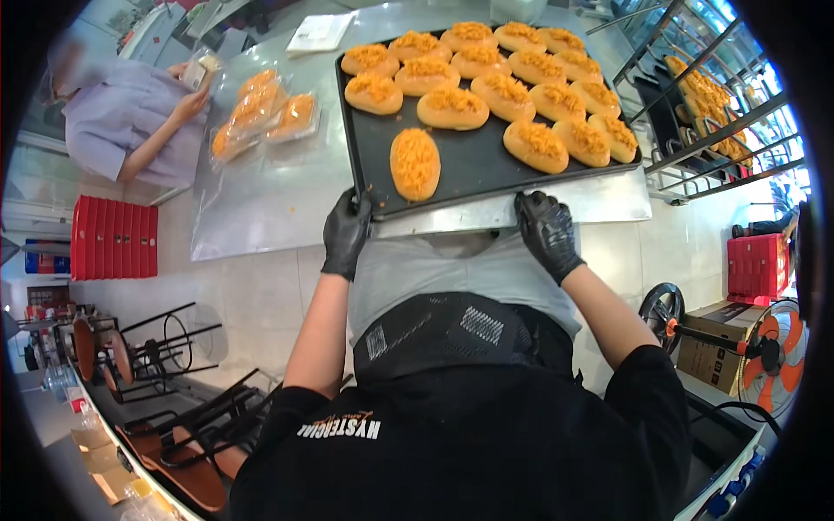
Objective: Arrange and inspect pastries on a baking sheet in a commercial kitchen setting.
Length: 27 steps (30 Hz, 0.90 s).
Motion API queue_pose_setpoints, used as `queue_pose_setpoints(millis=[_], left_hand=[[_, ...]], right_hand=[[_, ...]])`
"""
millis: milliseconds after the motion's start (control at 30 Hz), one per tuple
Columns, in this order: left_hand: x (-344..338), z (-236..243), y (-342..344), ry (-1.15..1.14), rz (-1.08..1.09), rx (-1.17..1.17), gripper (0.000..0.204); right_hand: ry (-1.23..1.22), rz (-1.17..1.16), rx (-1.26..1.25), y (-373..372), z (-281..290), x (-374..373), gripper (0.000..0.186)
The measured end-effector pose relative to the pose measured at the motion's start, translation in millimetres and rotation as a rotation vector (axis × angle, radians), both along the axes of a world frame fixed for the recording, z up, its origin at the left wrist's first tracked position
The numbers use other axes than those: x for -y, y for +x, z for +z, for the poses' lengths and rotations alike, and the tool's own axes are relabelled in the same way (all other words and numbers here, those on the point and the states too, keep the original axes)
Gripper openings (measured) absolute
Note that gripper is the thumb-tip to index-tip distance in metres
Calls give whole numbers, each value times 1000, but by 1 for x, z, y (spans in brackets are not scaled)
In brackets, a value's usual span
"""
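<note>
Blk tray (pixel 478 165) of topped buns (pixel 452 108), upper ctr, might tip
L hand (pixel 348 233) curled round its lower-left corner, R hand (pixel 546 230) half-curled at lower edge, grip unclear; uneven pull or jerk could slide lone bun (pixel 415 165) off

Showing smooth, softly reflective metal on the worktable (pixel 252 204) and dark, matt metal on the baking tray (pixel 375 143). Presenting smooth, faintly glossy crust on the buns (pixel 453 109), with rough, shredded-looking topping (pixel 414 163) above. Featuring thin, rubbery-looking, slightly shiny, wrinkled material on the left glove (pixel 346 233) and right glove (pixel 547 230). Catching light on the clear, crinkled, glossy plastic of the packaging (pixel 295 120). Displaying matt cloth on the T-shirt (pixel 486 434), smooth plastic on the crates (pixel 113 239), glossy tile on the floor (pixel 269 286) and dull cardboard on the box (pixel 708 360).
</note>
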<state>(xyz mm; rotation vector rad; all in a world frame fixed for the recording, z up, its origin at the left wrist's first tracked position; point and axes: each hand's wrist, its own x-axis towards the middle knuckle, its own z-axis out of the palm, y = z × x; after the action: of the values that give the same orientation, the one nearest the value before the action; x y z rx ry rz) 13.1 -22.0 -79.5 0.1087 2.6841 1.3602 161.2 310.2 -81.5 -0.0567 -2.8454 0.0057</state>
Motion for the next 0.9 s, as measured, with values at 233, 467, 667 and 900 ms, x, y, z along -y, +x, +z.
queue_pose_setpoints(millis=[233, 467, 667, 900], left_hand=[[6, -13, 0, -10, -13, -11, 36], [6, -7, 1, -62, -11, -29, 34], [12, -4, -8, -139, -71, -37, 26], [10, 2, -8, -132, -99, -73, 27]], right_hand=[[-39, 15, -168, -4, -1, 12, 33], [-26, -13, -157, -12, -4, 6, 44], [-108, -45, -148, -23, 8, 16, 49], [81, 40, -113, -22, 1, 18, 48]])
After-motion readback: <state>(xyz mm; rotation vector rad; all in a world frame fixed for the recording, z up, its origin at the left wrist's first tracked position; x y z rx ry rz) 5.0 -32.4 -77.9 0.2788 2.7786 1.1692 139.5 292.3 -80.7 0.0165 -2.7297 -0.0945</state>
